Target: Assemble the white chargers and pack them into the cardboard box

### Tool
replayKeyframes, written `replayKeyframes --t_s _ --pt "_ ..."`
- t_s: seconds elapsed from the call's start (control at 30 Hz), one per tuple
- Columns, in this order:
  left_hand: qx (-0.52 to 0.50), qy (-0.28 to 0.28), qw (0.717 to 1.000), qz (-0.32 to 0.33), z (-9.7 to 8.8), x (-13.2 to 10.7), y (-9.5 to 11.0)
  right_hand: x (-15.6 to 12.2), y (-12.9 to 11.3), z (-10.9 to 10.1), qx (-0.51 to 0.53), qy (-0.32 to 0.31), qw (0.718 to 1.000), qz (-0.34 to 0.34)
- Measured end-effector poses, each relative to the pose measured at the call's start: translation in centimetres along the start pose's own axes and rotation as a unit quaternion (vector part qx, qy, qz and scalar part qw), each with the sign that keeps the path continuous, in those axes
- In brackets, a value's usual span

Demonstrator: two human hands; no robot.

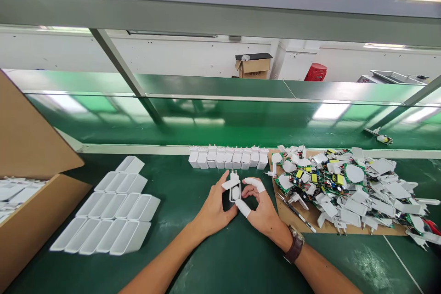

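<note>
Between my two hands, above the green table, is a white power adapter [235, 193] with its plug end pointing away from me. My left hand [214, 211] is closed on it, with the thumb and fingers along its left side; one finger wears a white finger cot. The thumb and forefinger of my right hand [264, 213] also wear white cots and touch the adapter's right side, while the other fingers curl in. Just beyond stands a row of white adapters [228, 158] with pins facing away. Open white housings [106, 206] lie in rows at the left.
On the right, circuit boards with white plug parts [358, 193] are heaped on a cardboard sheet [289, 218], beside tweezers [296, 212]. A cardboard box [69, 193] holding white parts stands at far left. One loose board [383, 138] lies at the back. A metal frame crosses above.
</note>
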State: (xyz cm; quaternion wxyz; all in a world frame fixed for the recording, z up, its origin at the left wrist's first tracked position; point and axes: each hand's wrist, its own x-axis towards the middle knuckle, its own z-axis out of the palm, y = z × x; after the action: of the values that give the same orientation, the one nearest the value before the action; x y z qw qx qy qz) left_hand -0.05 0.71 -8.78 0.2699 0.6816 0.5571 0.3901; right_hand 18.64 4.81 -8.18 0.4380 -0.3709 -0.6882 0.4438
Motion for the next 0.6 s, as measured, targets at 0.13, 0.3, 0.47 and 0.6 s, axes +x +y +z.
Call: replayKeyframes --t_s 0.13,0.3,0.47,0.6 --pt "-0.049 -0.029 0.998 0.018 -1.1 0.2 0.6 0.3 0.6 -0.9 -0.011 -0.047 0.999 -0.002" --pt "-0.034 0.033 0.990 0.133 -1.8 0.7 1.7 0.4 1.2 -1.4 -0.039 -0.084 0.995 0.048" --pt "0.011 0.041 0.973 0.227 -1.2 1.1 2.1 0.5 0.8 -1.4 -0.087 -0.105 0.991 -0.016" --pt "0.034 0.031 0.969 0.244 -1.2 1.3 2.5 0.8 0.1 -1.6 -0.108 -0.124 0.985 -0.048"
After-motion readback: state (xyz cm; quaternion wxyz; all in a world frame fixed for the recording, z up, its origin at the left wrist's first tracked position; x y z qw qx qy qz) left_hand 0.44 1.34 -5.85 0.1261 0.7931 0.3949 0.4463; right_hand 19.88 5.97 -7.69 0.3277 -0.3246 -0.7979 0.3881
